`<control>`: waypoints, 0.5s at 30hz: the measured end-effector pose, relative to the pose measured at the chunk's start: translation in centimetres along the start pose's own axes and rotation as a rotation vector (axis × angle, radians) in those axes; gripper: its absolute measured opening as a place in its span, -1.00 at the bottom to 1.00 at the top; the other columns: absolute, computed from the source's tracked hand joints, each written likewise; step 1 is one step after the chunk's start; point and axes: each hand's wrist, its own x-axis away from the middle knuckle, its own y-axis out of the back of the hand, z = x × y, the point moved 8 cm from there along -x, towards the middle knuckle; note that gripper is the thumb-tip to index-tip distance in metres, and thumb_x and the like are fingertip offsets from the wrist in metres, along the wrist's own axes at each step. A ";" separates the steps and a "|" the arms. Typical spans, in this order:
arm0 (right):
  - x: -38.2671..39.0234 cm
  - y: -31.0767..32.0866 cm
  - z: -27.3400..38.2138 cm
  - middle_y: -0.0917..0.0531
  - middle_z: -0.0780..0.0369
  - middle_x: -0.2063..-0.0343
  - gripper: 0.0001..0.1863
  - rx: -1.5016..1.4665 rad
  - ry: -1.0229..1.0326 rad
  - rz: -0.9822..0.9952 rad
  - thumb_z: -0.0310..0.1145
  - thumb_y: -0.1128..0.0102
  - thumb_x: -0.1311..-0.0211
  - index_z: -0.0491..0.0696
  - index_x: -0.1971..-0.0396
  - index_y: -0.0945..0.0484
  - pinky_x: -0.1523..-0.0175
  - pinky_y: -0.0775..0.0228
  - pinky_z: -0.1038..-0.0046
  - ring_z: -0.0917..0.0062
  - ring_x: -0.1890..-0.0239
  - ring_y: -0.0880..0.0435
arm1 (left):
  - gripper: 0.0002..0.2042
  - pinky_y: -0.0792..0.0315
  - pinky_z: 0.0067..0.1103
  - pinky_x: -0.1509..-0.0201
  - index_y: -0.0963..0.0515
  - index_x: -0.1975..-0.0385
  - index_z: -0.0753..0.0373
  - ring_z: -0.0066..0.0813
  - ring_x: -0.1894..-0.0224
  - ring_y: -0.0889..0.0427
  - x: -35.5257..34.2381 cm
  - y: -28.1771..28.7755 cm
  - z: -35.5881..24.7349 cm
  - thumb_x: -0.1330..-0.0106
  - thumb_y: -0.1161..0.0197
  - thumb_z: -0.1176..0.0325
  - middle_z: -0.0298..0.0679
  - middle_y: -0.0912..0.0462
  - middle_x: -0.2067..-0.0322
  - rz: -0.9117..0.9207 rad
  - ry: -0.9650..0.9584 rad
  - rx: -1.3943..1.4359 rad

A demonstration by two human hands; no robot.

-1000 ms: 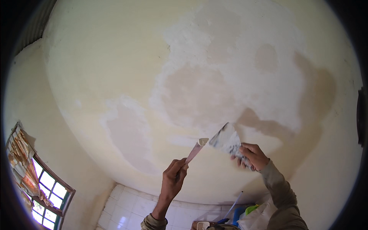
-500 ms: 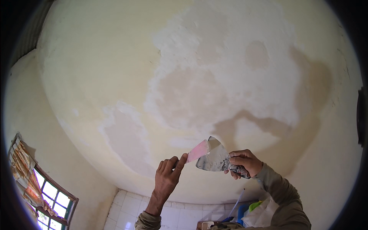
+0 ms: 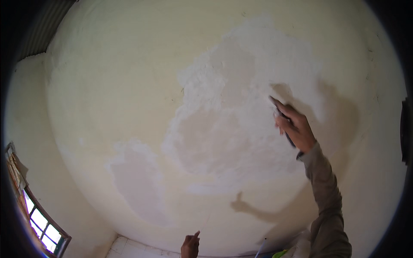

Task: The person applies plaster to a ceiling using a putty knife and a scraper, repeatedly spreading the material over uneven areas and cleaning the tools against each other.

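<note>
My right hand (image 3: pixel 300 130) is raised to the wall, its fingers wrapped round a putty knife (image 3: pixel 291 140). The knife appears nearly edge-on, and its tip is at a patch of pale filler (image 3: pixel 234 69) on the yellowish wall (image 3: pixel 116 77). Whether the blade touches the surface I cannot tell. Low in the view, my left hand (image 3: pixel 189 246) is cut off by the lower edge; its fingers look curled, with one pointing up. Whatever it holds is hidden, as the pink-bladed scraper does not show.
A smaller filled patch (image 3: pixel 137 178) lies lower left on the wall. At far left is a barred window (image 3: pixel 43 223) with a bunched curtain (image 3: pixel 16 170). White tiles (image 3: pixel 133 247) run along the bottom. Something bright green (image 3: pixel 279 254) shows near my right sleeve. Corrugated sheeting (image 3: pixel 45 32) is at upper left.
My right hand has moved up with the putty knife, away from the pink-bladed scraper. My left hand has dropped to the lower edge. The view has tilted upward.
</note>
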 end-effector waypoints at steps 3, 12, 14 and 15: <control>-5.0 -0.3 1.7 -0.36 0.19 0.31 -0.41 0.623 0.436 -0.110 -0.58 -0.13 -0.21 0.18 -0.24 -0.39 0.25 -0.45 0.46 0.41 0.35 -0.47 | -0.73 -0.41 -0.38 0.39 -0.52 -0.03 0.20 -0.20 0.44 -0.51 3.2 -1.9 -0.1 -0.36 -0.06 0.45 -0.09 -0.50 0.40 0.051 0.112 0.131; -17.4 -1.1 -0.1 -0.40 0.15 0.22 -0.40 1.208 0.462 0.053 -0.65 -0.02 -0.20 0.29 -0.18 -0.46 0.23 -0.48 0.26 0.29 0.28 -0.51 | -0.75 -0.42 -0.32 0.30 -0.56 0.05 0.29 -0.07 0.37 -0.52 9.5 -4.5 3.3 -0.30 -0.11 0.51 0.00 -0.51 0.38 0.069 0.301 0.161; -18.2 -1.5 -0.2 -0.40 0.15 0.23 -0.40 1.225 0.413 0.092 -0.64 -0.04 -0.20 0.30 -0.17 -0.46 0.27 -0.48 0.26 0.31 0.37 -0.50 | -0.75 -0.42 -0.32 0.30 -0.56 0.04 0.29 -0.07 0.36 -0.52 10.1 -4.3 4.2 -0.31 -0.10 0.51 0.00 -0.51 0.38 0.057 0.257 0.165; -18.4 -1.7 0.0 -0.40 0.17 0.22 -0.40 1.253 0.476 0.075 -0.65 -0.04 -0.19 0.30 -0.16 -0.48 0.29 -0.48 0.27 0.32 0.38 -0.49 | -0.75 -0.42 -0.31 0.30 -0.56 0.03 0.29 -0.07 0.35 -0.52 10.1 -4.3 4.4 -0.33 -0.09 0.50 -0.01 -0.52 0.37 0.048 0.207 0.168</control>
